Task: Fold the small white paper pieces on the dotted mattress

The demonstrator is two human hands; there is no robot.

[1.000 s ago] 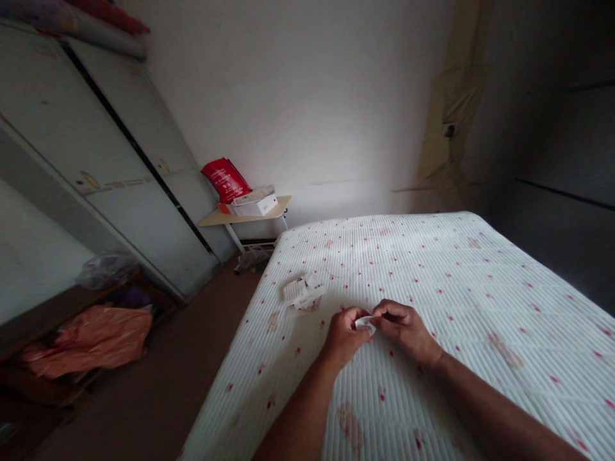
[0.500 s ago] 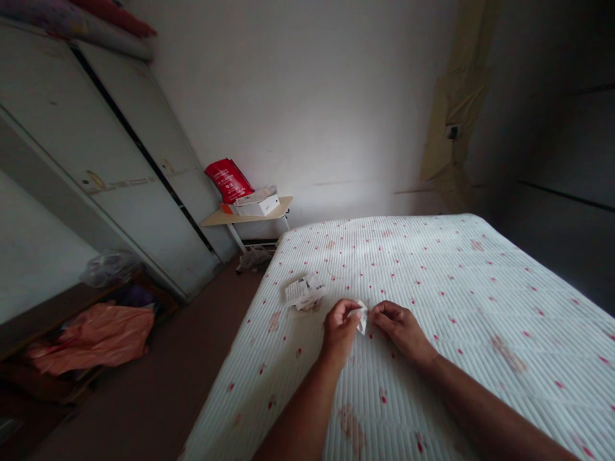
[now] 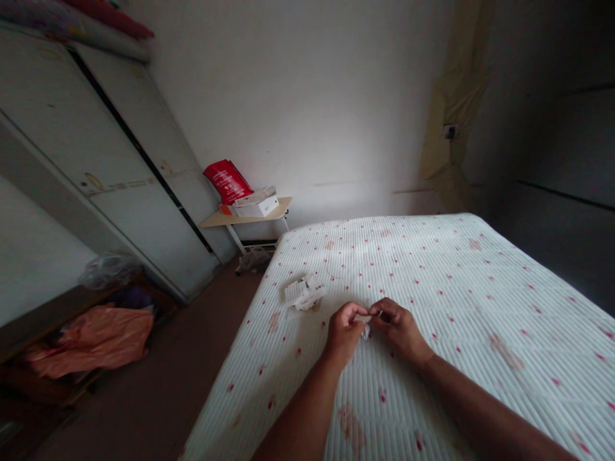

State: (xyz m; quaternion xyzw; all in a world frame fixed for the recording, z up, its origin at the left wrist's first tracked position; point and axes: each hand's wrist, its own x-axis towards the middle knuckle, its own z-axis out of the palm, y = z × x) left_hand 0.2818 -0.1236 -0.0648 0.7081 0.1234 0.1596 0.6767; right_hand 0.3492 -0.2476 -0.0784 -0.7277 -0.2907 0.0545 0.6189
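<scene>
A small white piece of paper [image 3: 366, 331] shows between my two hands, mostly covered by the fingers. My left hand [image 3: 344, 325] is closed on it from the left. My right hand [image 3: 396, 323] meets the left at the fingertips, its thumb and fingers pinched at the paper's upper edge. Both hands are just above the quilted bedspread [image 3: 432, 275], white with red dots. Left of and beyond my left hand lies a loose pile of printed paper pieces [image 3: 304, 292] on the bed.
At the bed's far left corner stands a small table [image 3: 216, 219] bearing a red bag [image 3: 228, 181] and a white box [image 3: 262, 206]. A wardrobe [image 3: 129, 173] lines the left wall. An orange plastic bag [image 3: 96, 339] lies on a low shelf beside the floor.
My right hand has moved left to meet my left hand, and its fingers now pinch at the paper. Less of the paper shows than before.
</scene>
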